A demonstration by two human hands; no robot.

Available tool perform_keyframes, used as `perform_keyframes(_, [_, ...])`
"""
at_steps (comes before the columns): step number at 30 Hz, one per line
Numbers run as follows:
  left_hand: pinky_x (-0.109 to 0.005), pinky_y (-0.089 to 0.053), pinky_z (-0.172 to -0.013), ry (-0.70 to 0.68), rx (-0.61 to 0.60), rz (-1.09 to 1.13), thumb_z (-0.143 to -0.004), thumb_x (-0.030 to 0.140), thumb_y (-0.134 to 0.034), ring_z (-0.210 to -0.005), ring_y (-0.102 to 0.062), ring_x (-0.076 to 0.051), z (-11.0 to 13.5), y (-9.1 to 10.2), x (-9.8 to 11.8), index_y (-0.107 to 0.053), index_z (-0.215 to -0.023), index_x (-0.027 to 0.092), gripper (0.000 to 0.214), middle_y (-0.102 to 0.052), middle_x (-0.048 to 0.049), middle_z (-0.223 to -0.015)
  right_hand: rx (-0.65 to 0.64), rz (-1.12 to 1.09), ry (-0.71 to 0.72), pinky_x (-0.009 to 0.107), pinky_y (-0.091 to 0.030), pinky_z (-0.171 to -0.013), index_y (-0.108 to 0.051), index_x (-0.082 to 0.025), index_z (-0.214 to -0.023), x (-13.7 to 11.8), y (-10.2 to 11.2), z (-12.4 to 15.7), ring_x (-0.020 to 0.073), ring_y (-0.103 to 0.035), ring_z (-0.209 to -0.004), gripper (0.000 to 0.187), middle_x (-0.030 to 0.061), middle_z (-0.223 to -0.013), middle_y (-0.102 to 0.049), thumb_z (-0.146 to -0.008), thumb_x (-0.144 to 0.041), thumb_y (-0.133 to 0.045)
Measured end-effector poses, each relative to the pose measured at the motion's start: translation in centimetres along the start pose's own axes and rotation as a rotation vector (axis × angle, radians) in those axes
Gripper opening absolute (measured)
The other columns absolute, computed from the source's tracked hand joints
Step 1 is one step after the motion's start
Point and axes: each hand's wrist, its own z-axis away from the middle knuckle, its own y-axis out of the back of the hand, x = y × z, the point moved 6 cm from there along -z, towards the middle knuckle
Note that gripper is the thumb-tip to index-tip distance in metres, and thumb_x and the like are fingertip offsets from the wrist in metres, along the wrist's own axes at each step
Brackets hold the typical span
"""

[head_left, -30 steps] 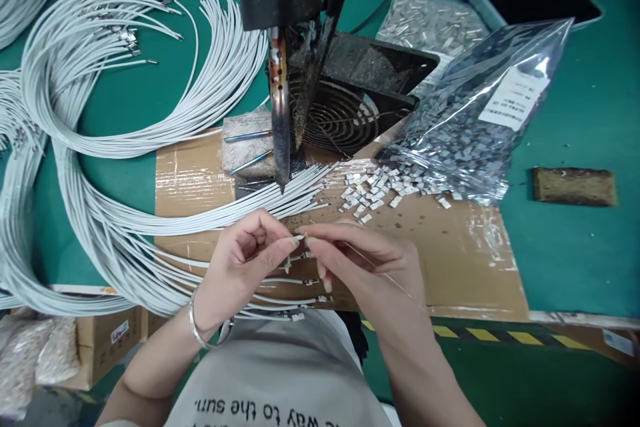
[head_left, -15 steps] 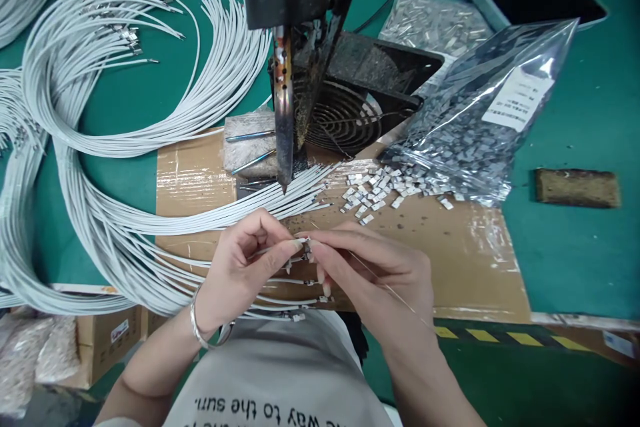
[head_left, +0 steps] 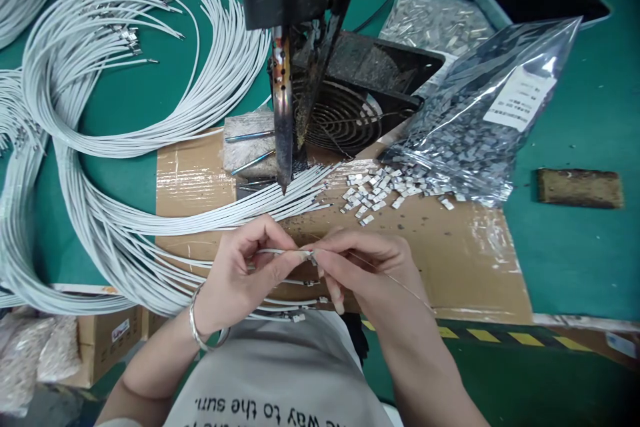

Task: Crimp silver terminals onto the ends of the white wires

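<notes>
At the near edge, a wire end between two pinches

Along the near edge of the green surface, above the brown cardboard, both hands are closed in fine pinches that nearly meet. The left hand grips a white wire close to its end; the right hand seems to pinch a small metal piece there, though the fingertips hide exactly how the two join. Gripping so near the tip probably keeps the wire steady — a longer free end would wobble. A fine strand runs across the right hand toward the wrist, apparently tucked there for easy reach.

More wires lie over the cardboard with their ends pointing right, likely to keep the tips together. Closer to the near edge, several carry metal fittings. Beyond the hands, a pointed metal rod hangs tip down, a grilled fan beside it.

At the cardboard's far right corner, a shiny clear bag holds many small parts — a loose heap of similar ones lies at its left end, presumably for easy picking. Farther back, a flatter bag contains pale, slender parts.
</notes>
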Motion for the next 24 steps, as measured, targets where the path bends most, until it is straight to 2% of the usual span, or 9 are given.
perform_keyframes(2, [-0.023, -0.027, -0.052, 0.028, -0.012, -0.037, -0.094, 0.031, -0.077, -0.059, -0.039, -0.009, 0.1, -0.1, 0.0, -0.064, -0.080, 0.018, 0.023, -0.055, 0.0031, -0.068, -0.010, 0.067, -0.038, 0.020, -0.044, -0.040, -0.083, -0.022, -0.073, -0.1, 0.2, 0.0, 0.0063, -0.050, -0.040, 0.009, -0.0029, -0.057, -0.063, -0.079, -0.027, -0.087])
perform_keyframes(4, [-0.024, -0.023, -0.049, 0.066, -0.021, -0.060, -0.094, 0.029, -0.075, -0.056, -0.034, -0.008, 0.1, -0.1, -0.1, -0.065, -0.080, 0.017, 0.021, -0.054, 0.0034, -0.067, -0.034, 0.182, -0.017, 0.020, -0.043, -0.041, -0.083, -0.021, -0.072, -0.5, 0.4, -0.1, 0.0071, -0.051, -0.042, 0.009, -0.0023, -0.057, -0.063, -0.080, -0.025, -0.085])
perform_keyframes(9, [-0.023, -0.022, -0.049, 0.113, -0.031, -0.068, -0.095, 0.031, -0.073, -0.056, -0.035, -0.008, -0.1, 0.0, -0.2, -0.067, -0.079, 0.016, 0.023, -0.053, 0.0039, -0.064, -0.125, 0.392, 0.188, 0.021, -0.042, -0.044, -0.085, -0.022, -0.077, -2.2, 0.1, -0.3, 0.0089, -0.054, -0.049, 0.011, 0.0000, -0.061, -0.068, -0.086, -0.020, -0.078])
perform_keyframes(14, [-0.022, -0.024, -0.049, 0.088, 0.006, -0.114, -0.094, 0.029, -0.072, -0.056, -0.035, -0.008, -0.2, 0.2, 0.2, -0.067, -0.077, 0.016, 0.022, -0.053, 0.0041, -0.063, -0.128, 0.434, 0.156, 0.021, -0.046, -0.047, -0.087, -0.025, -0.084, -2.9, -0.2, 0.0, 0.0103, -0.058, -0.053, 0.013, 0.0014, -0.065, -0.071, -0.090, -0.022, -0.076])
perform_keyframes(19, [-0.022, -0.024, -0.046, -0.023, 0.044, -0.242, -0.095, 0.022, -0.069, -0.052, -0.034, -0.007, 0.0, -0.3, 1.2, -0.066, -0.076, 0.016, 0.020, -0.051, 0.0056, -0.059, -0.052, 0.420, 0.140, 0.021, -0.045, -0.043, -0.086, -0.025, -0.079, -3.1, -0.1, 0.2, 0.0089, -0.056, -0.048, 0.012, -0.0007, -0.062, -0.068, -0.085, -0.019, -0.078])
perform_keyframes(24, [-0.021, -0.029, -0.049, -0.176, 0.132, -0.310, -0.101, 0.020, -0.064, -0.054, -0.037, -0.007, 0.7, -0.9, 1.6, -0.063, -0.076, 0.017, 0.025, -0.050, 0.0062, -0.060, 0.061, 0.277, 0.191, 0.020, -0.044, -0.037, -0.081, -0.023, -0.073, -1.8, -0.3, 0.2, 0.0081, -0.051, -0.040, 0.012, -0.0043, -0.054, -0.062, -0.082, -0.016, -0.077])
